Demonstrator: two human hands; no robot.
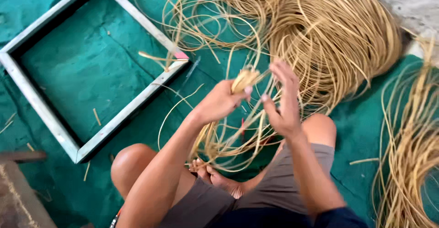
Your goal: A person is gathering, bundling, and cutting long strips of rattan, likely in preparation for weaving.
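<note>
Here, nearest the camera, a person is sitting cross-legged on a green tarp (pixel 91 68), knees bare, grey shorts bunching in soft folds, a bare foot (pixel 215 175) tucking in between the thighs. The tarp is lying creased and slightly glossy under everything.

Just above the lap, the left hand (pixel 219 101) is closing in a fist round a small bundle (pixel 245 78) of thin tan cane strands; the bundle's stubby end is poking up past the thumb, and its long loops are hanging down and curling over the legs. The right hand (pixel 282 101) is standing just beside the bundle, fingers spread and half open; whether its fingertips are pinching a strand I cannot tell, since motion is blurring them.

To the left, a square frame (pixel 41 101) of pale, flat, grey-white bars is lying on the tarp, its inner area showing only tarp and a few short cane scraps. A small pink patch (pixel 181 55) is sitting on its right corner, by a few loose strands.

Farther off, a big coil (pixel 334 31) of smooth, springy, straw-coloured cane is heaping up beyond the hands, strands straying leftwards. Another tangle (pixel 411 150) is trailing down the right edge. At the near left corner a brown, rough block (pixel 18 196) is jutting in.
</note>
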